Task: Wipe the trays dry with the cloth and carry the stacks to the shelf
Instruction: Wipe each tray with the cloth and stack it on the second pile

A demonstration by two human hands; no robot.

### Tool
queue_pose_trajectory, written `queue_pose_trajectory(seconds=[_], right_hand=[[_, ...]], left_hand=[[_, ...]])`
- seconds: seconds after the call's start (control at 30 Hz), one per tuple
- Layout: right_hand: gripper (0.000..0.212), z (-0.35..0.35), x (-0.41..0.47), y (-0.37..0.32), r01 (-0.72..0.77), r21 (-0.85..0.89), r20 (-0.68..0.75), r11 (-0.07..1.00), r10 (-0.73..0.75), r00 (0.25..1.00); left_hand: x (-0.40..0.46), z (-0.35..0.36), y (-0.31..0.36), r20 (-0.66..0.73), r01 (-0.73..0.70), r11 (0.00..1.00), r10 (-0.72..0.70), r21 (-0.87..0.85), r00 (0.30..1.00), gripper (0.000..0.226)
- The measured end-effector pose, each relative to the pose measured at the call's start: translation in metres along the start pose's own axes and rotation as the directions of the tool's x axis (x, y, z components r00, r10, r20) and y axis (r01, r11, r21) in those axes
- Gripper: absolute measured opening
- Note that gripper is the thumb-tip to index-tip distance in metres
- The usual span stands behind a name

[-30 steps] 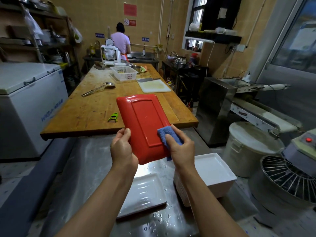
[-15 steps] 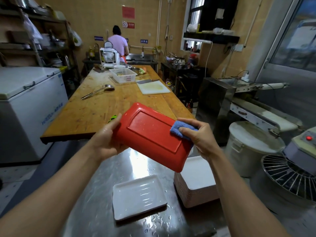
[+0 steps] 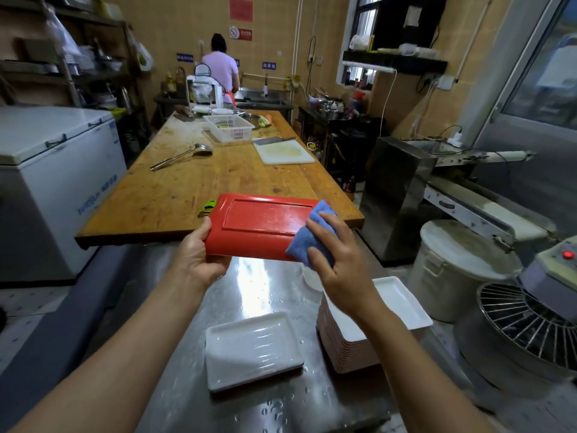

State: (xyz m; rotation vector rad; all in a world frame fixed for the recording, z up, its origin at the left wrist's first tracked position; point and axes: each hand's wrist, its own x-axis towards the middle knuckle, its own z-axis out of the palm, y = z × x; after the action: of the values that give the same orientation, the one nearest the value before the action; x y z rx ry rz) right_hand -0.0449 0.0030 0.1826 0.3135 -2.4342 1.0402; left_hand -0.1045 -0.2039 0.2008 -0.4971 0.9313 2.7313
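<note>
red tray: I've got the red tray (image 3: 262, 228) up in the air, underside facing me, above the steel desk (image 3: 259, 282) and in front of the wooden table's near edge.

left hand: my left hand (image 3: 199, 257) grips the tray's left short end, fingers curled under it and thumb on top.

right hand: my right hand (image 3: 335, 260) presses the blue cloth (image 3: 307, 239) flat on the tray's right end, fingers spread and mostly straight, so pushing not pinching.

other trays: a single white tray (image 3: 253, 348) lies on the desk below the red tray, and a stack of white trays (image 3: 359, 339) sits just right of it.

where I'm at: mid-wipe I reckon, stacks not carried yet.

what could go wrong: only one hand really holds the tray, and there are water drops on the desk, so it's probably slick. Push too hard with the cloth and it could twist out and drop onto the white tray below.
</note>
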Motion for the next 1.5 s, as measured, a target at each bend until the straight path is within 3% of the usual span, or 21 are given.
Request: queue_pose_trajectory(seconds=[0.23, 0.37, 0.57, 0.7, 0.9, 1.03, 1.17, 1.37, 1.5], right_hand=[[0.047, 0.02, -0.011, -0.007, 0.137, -0.351, -0.091, 0.926, -0.179, 0.98], [0.045, 0.044, -0.01, -0.027, 0.224, -0.404, -0.072, 0.887, -0.275, 0.959], [0.044, 0.05, 0.015, -0.052, 0.203, -0.272, 0.083, 0.94, -0.188, 0.979], [0.051, 0.043, 0.033, -0.052, 0.188, -0.291, 0.162, 0.938, -0.145, 0.976], [0.043, 0.026, 0.027, -0.007, 0.004, -0.386, 0.045, 0.922, 0.014, 0.999], [0.04, 0.012, 0.017, 0.02, -0.209, -0.176, -0.037, 0.962, 0.206, 0.978], [0.038, -0.005, 0.016, 0.038, -0.368, -0.04, -0.068, 0.929, 0.365, 0.928], [0.021, -0.022, 0.009, 0.053, -0.374, 0.178, -0.217, 0.91, 0.407, 0.887], [0.011, -0.025, -0.002, 0.065, -0.429, 0.153, -0.277, 0.89, 0.456, 0.846]], left_hand=[[-0.011, 0.004, -0.018, 0.07, -0.08, 0.997, 0.079, 0.006, 0.994, 0.023], [-0.018, 0.005, -0.034, 0.149, -0.076, 0.994, 0.064, 0.073, 0.987, 0.037], [-0.027, 0.001, -0.037, 0.226, -0.149, 0.982, 0.119, 0.118, 0.967, 0.035], [-0.03, -0.004, -0.038, 0.248, -0.244, 0.953, 0.195, 0.182, 0.949, 0.028], [-0.031, -0.016, -0.037, 0.231, -0.224, 0.963, 0.187, 0.146, 0.955, 0.023], [-0.03, -0.021, -0.044, 0.232, -0.187, 0.97, 0.148, 0.156, 0.961, 0.02], [-0.027, -0.023, -0.048, 0.259, -0.145, 0.98, 0.106, 0.135, 0.96, 0.02], [-0.022, -0.027, -0.055, 0.281, -0.074, 0.981, 0.022, 0.177, 0.959, 0.021], [-0.023, -0.024, -0.06, 0.35, -0.146, 0.938, 0.028, 0.315, 0.936, 0.024]])
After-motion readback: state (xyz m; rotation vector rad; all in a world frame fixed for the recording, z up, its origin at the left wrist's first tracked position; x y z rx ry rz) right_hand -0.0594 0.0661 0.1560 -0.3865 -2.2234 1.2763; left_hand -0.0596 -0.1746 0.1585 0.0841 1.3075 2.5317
